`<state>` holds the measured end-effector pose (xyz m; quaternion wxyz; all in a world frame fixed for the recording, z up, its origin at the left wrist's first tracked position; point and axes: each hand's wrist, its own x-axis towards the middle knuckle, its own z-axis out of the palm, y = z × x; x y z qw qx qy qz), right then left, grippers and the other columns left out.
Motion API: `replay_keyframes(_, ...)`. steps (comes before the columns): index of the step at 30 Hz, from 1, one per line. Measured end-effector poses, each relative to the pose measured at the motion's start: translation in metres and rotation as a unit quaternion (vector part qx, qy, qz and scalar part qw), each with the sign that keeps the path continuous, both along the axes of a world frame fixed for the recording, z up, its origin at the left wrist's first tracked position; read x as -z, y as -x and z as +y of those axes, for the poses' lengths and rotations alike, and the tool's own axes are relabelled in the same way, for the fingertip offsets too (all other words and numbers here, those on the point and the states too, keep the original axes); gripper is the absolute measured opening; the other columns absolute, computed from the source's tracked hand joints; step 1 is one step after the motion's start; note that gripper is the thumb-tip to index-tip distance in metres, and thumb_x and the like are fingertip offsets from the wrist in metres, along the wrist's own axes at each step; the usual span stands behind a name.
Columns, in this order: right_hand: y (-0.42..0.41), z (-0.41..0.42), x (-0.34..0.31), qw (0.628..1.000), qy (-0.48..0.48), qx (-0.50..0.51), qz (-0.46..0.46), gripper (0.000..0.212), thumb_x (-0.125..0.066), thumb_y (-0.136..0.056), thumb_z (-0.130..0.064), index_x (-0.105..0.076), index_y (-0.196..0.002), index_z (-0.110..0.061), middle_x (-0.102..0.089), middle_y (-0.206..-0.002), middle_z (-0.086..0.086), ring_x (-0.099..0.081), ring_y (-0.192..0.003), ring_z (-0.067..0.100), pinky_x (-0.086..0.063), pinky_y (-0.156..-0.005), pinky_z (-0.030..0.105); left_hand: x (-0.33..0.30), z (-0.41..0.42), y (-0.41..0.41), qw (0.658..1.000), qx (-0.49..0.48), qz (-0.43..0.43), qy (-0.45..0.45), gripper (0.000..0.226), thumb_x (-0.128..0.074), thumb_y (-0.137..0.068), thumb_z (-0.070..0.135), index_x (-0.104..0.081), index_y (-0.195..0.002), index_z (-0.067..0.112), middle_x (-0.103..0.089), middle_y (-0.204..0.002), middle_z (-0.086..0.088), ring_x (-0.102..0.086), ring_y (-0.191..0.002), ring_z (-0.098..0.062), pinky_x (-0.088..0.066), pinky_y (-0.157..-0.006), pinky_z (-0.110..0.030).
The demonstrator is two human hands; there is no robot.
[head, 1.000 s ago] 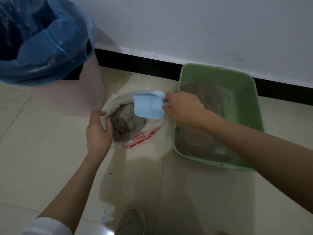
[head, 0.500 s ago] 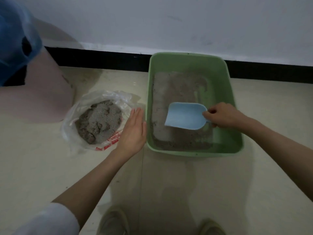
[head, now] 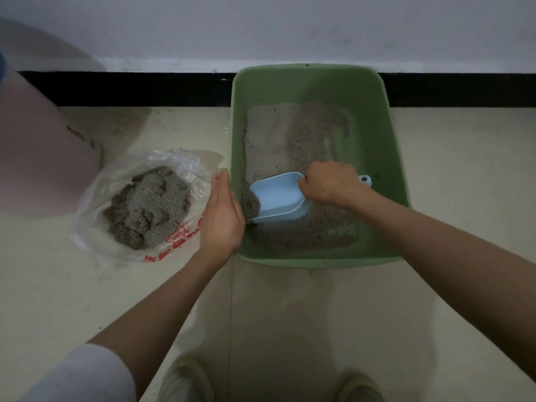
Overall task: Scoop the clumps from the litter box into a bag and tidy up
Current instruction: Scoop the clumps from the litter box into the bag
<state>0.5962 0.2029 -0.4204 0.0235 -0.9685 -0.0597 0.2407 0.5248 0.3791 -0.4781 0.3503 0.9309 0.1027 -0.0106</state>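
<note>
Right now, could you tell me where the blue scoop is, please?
The blue scoop is inside the green litter box, at its near-left part, held by the right hand, its mouth dug into the litter beside the left hand.

A glossy cream tiled floor fills most of the view, with a thin grout line running toward the wall. A black baseboard strip runs along the foot of a pale grey painted wall. At the left edge stands a pale pink plastic bin, its side marked with a few dark smears. At the bottom edge, two beige shoes rest on the floor, blurred.
</note>
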Motion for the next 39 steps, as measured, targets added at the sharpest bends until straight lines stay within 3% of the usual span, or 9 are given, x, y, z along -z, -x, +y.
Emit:
replay_keyframes(3,-0.007,-0.009,0.018,1.0,-0.016,0.005,0.019,0.028,-0.036,-0.096,-0.026,-0.058,-0.099,-0.009,-0.063,-0.1,0.012,-0.051,-0.08,0.025,-0.038,-0.073,0.031,0.0,0.0,0.0,1.0,0.001,0.005,0.002,0.048,-0.024,-0.1,0.016,-0.015,-0.147,0.011,-0.015,-0.156,-0.009,-0.012,-0.144,-0.019,-0.009,-0.109,-0.021)
replay_keyframes(7,-0.002,-0.021,0.04,0.991,-0.1,0.058,0.064,0.03,-0.036,-0.098,-0.022,-0.054,-0.116,-0.005,-0.06,-0.114,0.017,-0.055,-0.096,0.031,-0.042,-0.08,0.036,0.001,0.0,0.0,1.0,0.001,0.004,0.004,0.048,-0.023,-0.101,0.017,-0.015,-0.147,0.011,-0.014,-0.156,-0.009,-0.011,-0.144,-0.018,-0.008,-0.109,-0.02)
replay_keyframes(13,0.003,-0.034,0.044,0.97,-0.198,0.122,0.076,0.023,-0.033,-0.1,-0.019,-0.045,-0.081,-0.013,-0.046,-0.076,0.004,-0.044,-0.082,0.022,-0.031,-0.067,0.028,0.001,0.002,0.001,1.0,0.018,-0.008,0.005,0.048,-0.025,-0.1,0.014,-0.015,-0.147,0.011,-0.015,-0.156,-0.007,-0.006,-0.144,-0.016,-0.007,-0.11,-0.021)
replay_keyframes(20,0.006,-0.054,0.029,0.927,-0.303,0.219,0.036,0.036,-0.034,-0.101,-0.023,-0.055,-0.115,0.003,-0.052,-0.094,0.012,-0.047,-0.082,0.019,-0.035,-0.056,0.02,0.002,0.001,0.001,1.0,0.011,-0.006,0.005,0.047,-0.023,-0.101,0.018,-0.015,-0.147,0.012,-0.014,-0.156,-0.007,-0.008,-0.144,-0.016,-0.008,-0.11,-0.022)
replay_keyframes(24,0.008,-0.052,0.023,0.923,-0.313,0.222,0.011,0.029,-0.034,-0.101,-0.021,-0.057,-0.104,-0.004,-0.053,-0.089,0.01,-0.047,-0.063,0.011,-0.037,-0.045,0.009,0.003,0.003,0.001,1.0,0.019,-0.007,0.01,0.048,-0.023,-0.1,0.016,-0.016,-0.147,0.012,-0.016,-0.156,-0.008,-0.007,-0.145,-0.017,-0.008,-0.113,-0.025)
replay_keyframes(27,0.01,-0.051,0.018,0.94,-0.273,0.204,-0.009,0.027,-0.033,-0.101,-0.023,-0.053,-0.092,-0.007,-0.054,-0.085,0.01,-0.049,-0.071,0.02,-0.037,-0.054,0.025,0.003,0.004,-0.002,0.999,0.036,-0.012,-0.014,0.048,-0.022,-0.099,0.014,-0.015,-0.146,0.009,-0.019,-0.154,-0.011,-0.007,-0.145,-0.022,-0.012,-0.115,-0.032)
replay_keyframes(32,0.019,-0.046,0.002,0.917,-0.321,0.235,-0.015,0.031,-0.035,-0.1,-0.023,-0.053,-0.085,-0.003,-0.057,-0.074,0.01,-0.054,-0.06,0.017,-0.039,-0.051,0.023,0.001,0.008,-0.004,0.998,0.055,0.004,-0.04,0.047,-0.024,-0.097,0.012,-0.017,-0.143,0.004,-0.023,-0.151,-0.019,-0.008,-0.144,-0.027,-0.02,-0.115,-0.044)
replay_keyframes(36,0.022,-0.026,-0.022,0.881,-0.388,0.271,-0.023,0.03,-0.039,-0.099,-0.025,-0.053,-0.082,-0.005,-0.055,-0.068,0.007,-0.055,-0.053,0.015,-0.045,-0.05,0.023,-0.008,0.022,-0.004,0.987,0.11,0.043,-0.11,0.051,-0.018,-0.101,0.023,-0.005,-0.148,0.009,-0.002,-0.157,-0.009,0.007,-0.144,-0.024,-0.003,-0.118,-0.037)
replay_keyframes(39,0.025,-0.007,-0.039,0.894,-0.381,0.233,-0.02,0.033,-0.039,-0.099,-0.027,-0.051,-0.075,-0.007,-0.056,-0.065,0.007,-0.053,-0.049,0.018,-0.045,-0.053,0.028,-0.014,0.048,0.008,0.983,0.123,0.018,-0.133,0.052,-0.024,-0.1,0.027,-0.012,-0.148,0.01,-0.002,-0.157,-0.008,0.008,-0.144,-0.023,-0.002,-0.118,-0.038)
